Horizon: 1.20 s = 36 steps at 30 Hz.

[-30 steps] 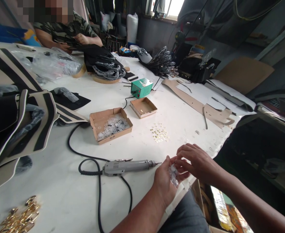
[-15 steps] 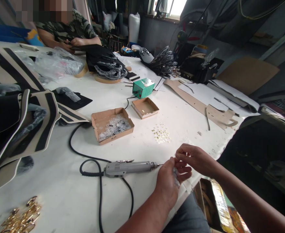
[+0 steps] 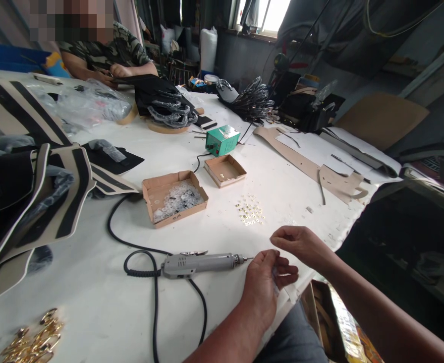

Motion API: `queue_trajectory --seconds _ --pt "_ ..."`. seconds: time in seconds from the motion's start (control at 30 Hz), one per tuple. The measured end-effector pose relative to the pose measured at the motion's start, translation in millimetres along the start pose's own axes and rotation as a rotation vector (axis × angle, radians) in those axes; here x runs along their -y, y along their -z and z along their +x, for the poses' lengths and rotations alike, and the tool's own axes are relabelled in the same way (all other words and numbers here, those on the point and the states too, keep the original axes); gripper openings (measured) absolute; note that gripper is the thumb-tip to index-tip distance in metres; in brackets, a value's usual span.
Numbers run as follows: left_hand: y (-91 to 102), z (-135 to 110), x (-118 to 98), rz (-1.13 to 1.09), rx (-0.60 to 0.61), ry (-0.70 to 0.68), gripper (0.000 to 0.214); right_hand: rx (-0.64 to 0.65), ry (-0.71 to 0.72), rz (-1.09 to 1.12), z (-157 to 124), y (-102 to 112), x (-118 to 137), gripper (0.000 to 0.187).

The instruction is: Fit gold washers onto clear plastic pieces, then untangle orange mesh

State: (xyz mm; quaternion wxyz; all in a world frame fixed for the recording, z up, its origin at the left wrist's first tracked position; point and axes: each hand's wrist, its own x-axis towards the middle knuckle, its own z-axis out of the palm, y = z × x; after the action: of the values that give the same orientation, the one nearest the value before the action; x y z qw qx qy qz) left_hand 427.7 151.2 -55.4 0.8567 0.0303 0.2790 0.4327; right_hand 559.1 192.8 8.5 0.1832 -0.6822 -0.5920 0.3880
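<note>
My left hand is cupped at the table's near edge, closed around a small heap of clear plastic pieces that barely shows between the fingers. My right hand hovers just above and to the right of it, fingertips pinched together on something too small to make out. A grey electric screwdriver lies on the white table just left of my left hand, its tip pointing at it. Small gold washers are scattered on the table beyond my hands.
A cardboard tray of clear pieces and a smaller cardboard tray sit mid-table, a green box behind them. Striped mats lie left, gold clasps near left. Another person works at the far end.
My right hand has lifted out of my left palm and drawn slightly up and to the right. My left hand has closed further around the clear pieces.
</note>
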Motion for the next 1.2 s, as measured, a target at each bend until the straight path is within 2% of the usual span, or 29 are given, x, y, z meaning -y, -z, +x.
queue_trajectory --seconds 0.2,0.33,0.47,0.6,0.73,1.0,1.2 --pt "-0.9 -2 -3 0.011 -0.012 0.021 0.024 -0.107 0.055 -0.002 44 3 7 0.032" --pt "-0.4 -2 -3 0.038 -0.011 0.032 0.026 -0.143 0.071 -0.239 82 4 5 0.034" --pt "1.0 0 -2 0.045 -0.03 0.052 0.024 -0.186 0.064 -0.437 106 1 6 0.024" --pt "2.1 1 -1 0.051 -0.018 0.051 0.023 -0.2 0.043 -0.567 116 -5 7 0.016" --pt "1.9 1 0 0.055 -0.014 0.054 0.022 -0.212 0.008 -0.631 120 -9 6 0.016" --pt "0.8 0 -2 0.066 -0.02 0.059 0.019 -0.239 -0.062 -0.624 128 -10 8 0.014" --pt "0.9 0 -1 0.06 -0.013 0.057 0.018 -0.269 -0.046 -0.597 126 -11 11 0.013"
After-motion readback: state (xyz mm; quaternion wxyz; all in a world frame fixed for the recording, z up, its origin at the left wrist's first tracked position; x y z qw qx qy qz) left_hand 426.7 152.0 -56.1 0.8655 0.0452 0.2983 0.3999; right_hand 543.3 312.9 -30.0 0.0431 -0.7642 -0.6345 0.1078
